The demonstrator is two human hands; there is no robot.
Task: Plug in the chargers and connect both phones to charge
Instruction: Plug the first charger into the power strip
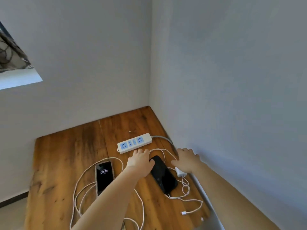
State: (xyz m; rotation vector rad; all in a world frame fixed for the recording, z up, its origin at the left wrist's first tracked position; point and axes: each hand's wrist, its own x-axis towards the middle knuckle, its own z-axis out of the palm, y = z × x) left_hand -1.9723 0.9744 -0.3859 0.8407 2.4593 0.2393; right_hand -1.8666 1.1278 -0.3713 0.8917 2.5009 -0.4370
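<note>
Wooden plank bench (63, 163) in a wall corner carries everything. White four-outlet power strip with blue socket faces (134, 143) lies near the far right corner, all outlets bare, nothing plugged in yet. Left hand (141, 161) hovers just in front of the strip, fingers spread and loose, over the far end of the plain black phone with dark screen (163, 175), holding nothing. Right hand (186, 161) sits by the right edge, fingers apart, empty, just above the small white charger brick (180, 172). Black phone with lit clock screen (104, 177) lies toward the middle, partly under the left forearm. Thin white braided cables (79, 185) loop around both phones; one loose white connector tip (183, 213) lies near the right front. Judgement: brick is light and rigid, pinch its flat sides, prongs forward; cables are limp and tangle-prone, grip at the stiff connector; phones are smooth, slippery, breakable.
</note>
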